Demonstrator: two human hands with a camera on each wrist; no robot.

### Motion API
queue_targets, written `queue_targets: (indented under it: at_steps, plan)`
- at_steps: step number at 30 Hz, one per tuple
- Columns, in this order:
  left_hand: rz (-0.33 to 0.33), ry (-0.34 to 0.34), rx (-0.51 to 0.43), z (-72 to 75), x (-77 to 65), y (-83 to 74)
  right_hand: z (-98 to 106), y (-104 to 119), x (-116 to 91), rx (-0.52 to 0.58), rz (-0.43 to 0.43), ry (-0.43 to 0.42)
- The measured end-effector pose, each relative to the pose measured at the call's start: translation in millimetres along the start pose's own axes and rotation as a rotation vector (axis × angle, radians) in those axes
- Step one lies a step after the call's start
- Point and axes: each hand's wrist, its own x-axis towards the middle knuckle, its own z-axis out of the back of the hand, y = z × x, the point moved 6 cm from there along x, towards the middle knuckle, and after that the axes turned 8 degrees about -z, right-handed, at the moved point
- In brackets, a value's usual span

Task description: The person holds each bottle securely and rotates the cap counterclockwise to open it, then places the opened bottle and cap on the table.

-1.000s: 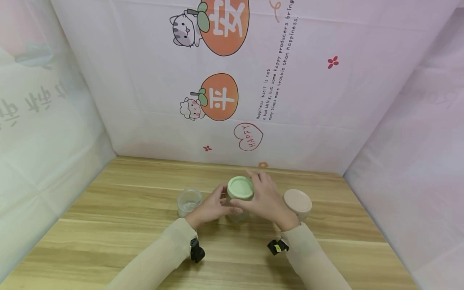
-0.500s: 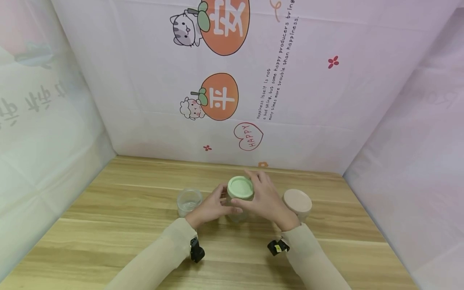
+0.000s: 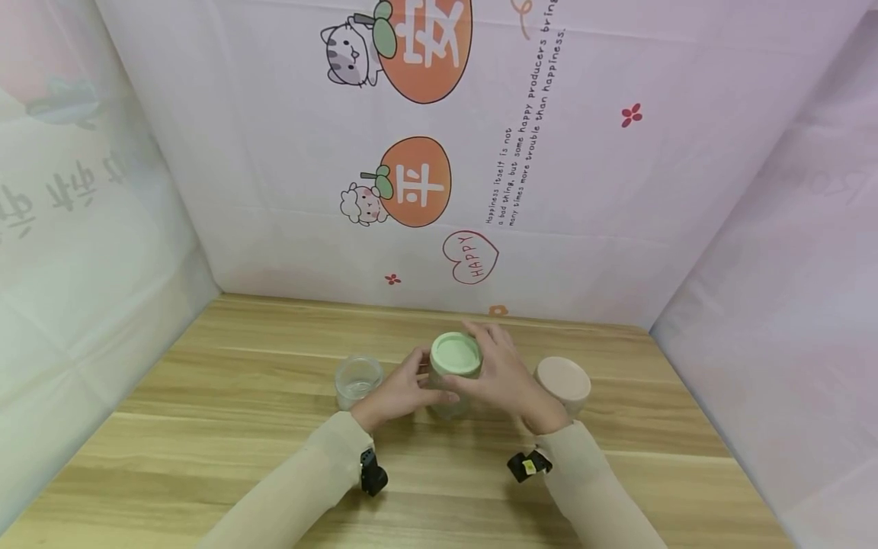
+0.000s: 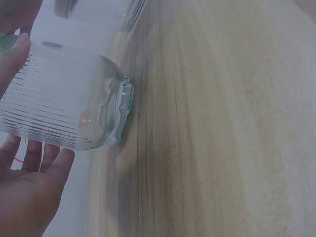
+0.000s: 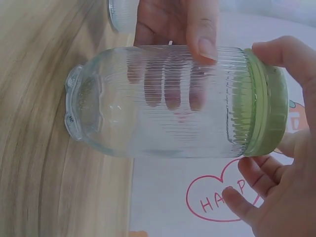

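A ribbed clear glass jar (image 5: 168, 103) with a light green lid (image 3: 456, 354) stands upright at the middle of the table, its base right at the wood. My left hand (image 3: 400, 390) holds the jar's body from the left, thumb on the near side and fingers seen through the glass in the right wrist view. My right hand (image 3: 506, 379) grips the lid by its edge, with the thumb in front and the index finger at the back. No contents show inside the jar (image 4: 59, 98). The lid sits level on the rim.
An uncovered glass jar (image 3: 359, 379) stands on the wooden table (image 3: 226, 427), left of my left hand. Beyond my right wrist is a jar with a pale pink lid (image 3: 562, 379). A printed cloth (image 3: 583, 191) hangs behind the table.
My right thumb and wrist have shifted very slightly to the right around the lid. The left hand and the jar keep their place.
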Motion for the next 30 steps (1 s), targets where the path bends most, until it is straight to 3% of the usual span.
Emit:
queue_targets:
  at_steps: [20,26,30]
  plan:
    - [-0.007,-0.009,0.020,-1.5,-0.8,0.0,-3.4,1.2,1.0,0.183,0.121,0.169]
    - [-0.014,0.001,0.012,-1.0,-1.3,0.1,-4.0,3.8,1.1,0.163,0.082,0.121]
    - [-0.011,0.003,0.013,-0.4,-1.4,-1.1,-3.0,5.8,1.9,0.043,0.046,0.044]
